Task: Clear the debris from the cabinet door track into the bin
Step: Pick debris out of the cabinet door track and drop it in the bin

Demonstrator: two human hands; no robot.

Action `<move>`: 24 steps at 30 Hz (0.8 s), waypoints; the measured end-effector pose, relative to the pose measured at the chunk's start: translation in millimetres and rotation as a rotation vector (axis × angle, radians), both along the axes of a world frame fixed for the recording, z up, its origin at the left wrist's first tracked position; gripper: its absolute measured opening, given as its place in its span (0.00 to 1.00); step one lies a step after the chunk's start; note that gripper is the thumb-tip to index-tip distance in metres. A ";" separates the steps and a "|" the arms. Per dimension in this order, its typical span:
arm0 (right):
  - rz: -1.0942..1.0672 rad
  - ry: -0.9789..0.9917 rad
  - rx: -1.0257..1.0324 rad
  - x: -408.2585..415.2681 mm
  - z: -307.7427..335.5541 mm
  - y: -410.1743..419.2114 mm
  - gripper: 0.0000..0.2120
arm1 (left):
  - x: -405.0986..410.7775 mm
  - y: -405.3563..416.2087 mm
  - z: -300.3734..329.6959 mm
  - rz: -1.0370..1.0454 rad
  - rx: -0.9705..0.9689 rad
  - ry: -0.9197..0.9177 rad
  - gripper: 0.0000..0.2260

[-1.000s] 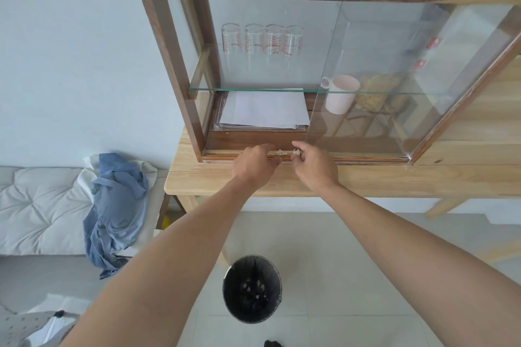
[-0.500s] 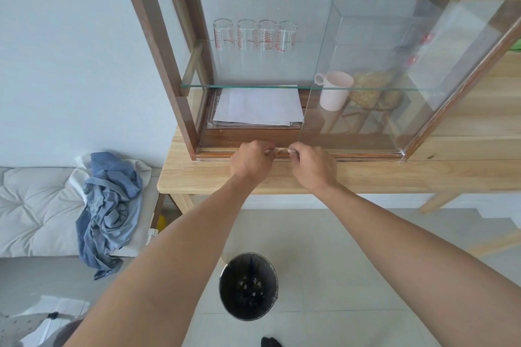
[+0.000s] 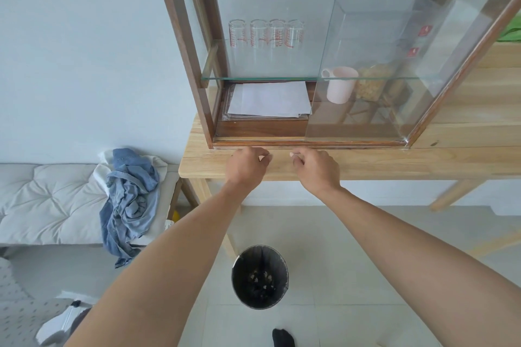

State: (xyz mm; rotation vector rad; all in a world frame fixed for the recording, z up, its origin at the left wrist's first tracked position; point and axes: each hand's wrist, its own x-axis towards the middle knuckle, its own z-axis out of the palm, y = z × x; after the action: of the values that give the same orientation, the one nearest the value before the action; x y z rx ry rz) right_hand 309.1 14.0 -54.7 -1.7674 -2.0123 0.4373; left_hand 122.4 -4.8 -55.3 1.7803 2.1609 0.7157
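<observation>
A wooden cabinet with glass sliding doors stands on a light wooden table (image 3: 394,162). Its door track (image 3: 282,143) runs along the bottom front edge. My left hand (image 3: 246,165) and my right hand (image 3: 315,167) hover over the table just in front of the track, a short gap between them. Each hand's fingers are pinched on a small white bit of debris: one (image 3: 266,157) at the left fingertips, one (image 3: 293,154) at the right. A dark round bin (image 3: 260,276) stands on the floor below, with scraps inside it.
The glass door (image 3: 394,70) covers the cabinet's right half; the left half is open. Inside are papers (image 3: 269,100), a pink mug (image 3: 339,84) and several glasses (image 3: 266,39). A white cushion with blue clothes (image 3: 128,200) lies left. Table legs flank the bin.
Both hands have pulled back from the track toward me and moved apart, each with a white scrap pinched in its fingers. The camera view has shifted too.
</observation>
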 end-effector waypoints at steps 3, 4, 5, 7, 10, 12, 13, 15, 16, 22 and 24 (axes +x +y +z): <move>-0.008 0.025 -0.031 0.3 -2.5 -19.2 0.13 | -6.3 -24.3 1.2 0.011 -0.022 -0.013 0.12; -0.010 0.035 -0.038 0.0 -3.2 -26.1 0.13 | -8.1 -32.6 1.3 0.013 -0.027 -0.019 0.12; -0.012 0.044 -0.042 -0.3 -3.8 -33.4 0.13 | -10.0 -41.1 1.2 0.016 -0.029 -0.024 0.12; -0.013 0.051 -0.050 -1.7 -5.4 -48.5 0.13 | -13.5 -57.1 -0.3 0.017 -0.037 -0.029 0.12; -0.006 0.049 -0.074 -4.1 -12.3 -71.3 0.13 | -18.8 -78.5 -8.8 -0.004 -0.054 -0.039 0.12; -0.003 0.036 -0.100 -6.3 -20.0 -85.7 0.13 | -20.6 -91.6 -17.1 -0.013 -0.059 -0.040 0.12; -0.002 0.029 -0.116 -7.1 -24.3 -92.1 0.13 | -21.4 -97.4 -22.5 -0.014 -0.063 -0.039 0.13; 0.009 0.018 -0.151 -8.2 -34.7 -103.7 0.13 | -22.3 -107.8 -35.4 -0.013 -0.084 -0.031 0.14; 0.016 0.013 -0.168 -8.2 -41.0 -108.9 0.13 | -22.6 -112.2 -42.8 -0.012 -0.095 -0.027 0.14; 0.090 -0.045 -0.253 -5.2 -85.8 -130.3 0.12 | -19.7 -132.4 -96.5 0.006 -0.188 -0.047 0.11; 0.126 -0.072 -0.281 -6.8 -102.4 -132.5 0.13 | -19.8 -135.0 -116.5 0.008 -0.220 -0.041 0.11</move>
State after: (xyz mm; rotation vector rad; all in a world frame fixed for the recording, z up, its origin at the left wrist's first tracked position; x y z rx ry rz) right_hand 302.3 -118.5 -157.1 -1.8448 -2.2104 0.7374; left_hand 102.7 -139.8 -171.8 1.6321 2.1288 0.4893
